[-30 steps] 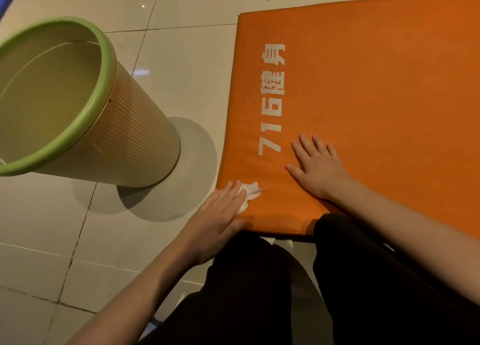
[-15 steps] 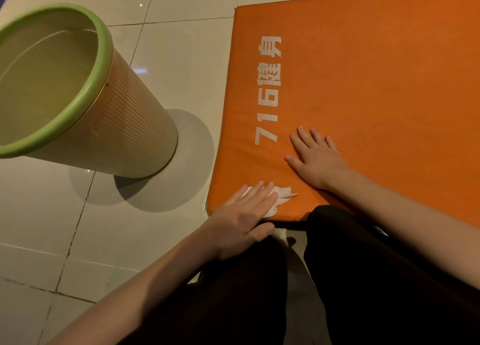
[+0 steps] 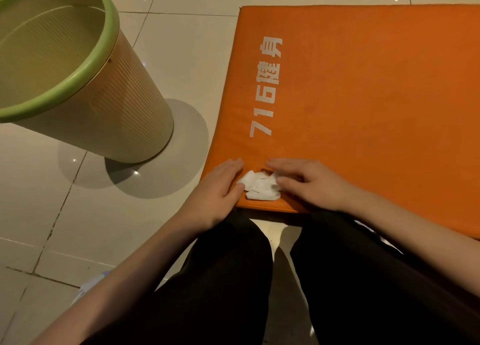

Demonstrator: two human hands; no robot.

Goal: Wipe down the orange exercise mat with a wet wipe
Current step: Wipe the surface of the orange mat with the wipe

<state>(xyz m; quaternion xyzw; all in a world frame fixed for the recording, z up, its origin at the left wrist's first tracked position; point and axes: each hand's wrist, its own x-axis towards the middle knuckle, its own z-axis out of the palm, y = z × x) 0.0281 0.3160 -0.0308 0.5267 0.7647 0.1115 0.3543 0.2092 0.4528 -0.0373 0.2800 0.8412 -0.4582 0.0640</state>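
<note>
Left hand (image 3: 218, 188) is lying flat on the near left corner of the orange exercise mat (image 3: 376, 105), fingers straight and together, not gripping anything, with the thumb tip just touching the wet wipe (image 3: 262, 187). The wipe is a crumpled white wad sitting on the mat right by its near edge, with the left hand at its 9 o'clock and the right hand (image 3: 314, 186) at its 3 o'clock. The right hand is also spread out loose rather than curled, thumb resting on the wipe's right edge and the index finger reaching past it at about 1 o'clock. It's a bit blurry, but I don't see a real pinch there.

The mat lies flat on a pale tiled floor (image 3: 181, 58). White lettering (image 3: 265, 87) reading "716" plus two characters runs up the mat at 12 o'clock from the wipe. A ribbed beige bin with a green rim (image 3: 109, 32) stands on the tiles at roughly 10 o'clock from the hands, well apart from the mat. The person's black trousers (image 3: 233, 279) fill the 6 o'clock side.
</note>
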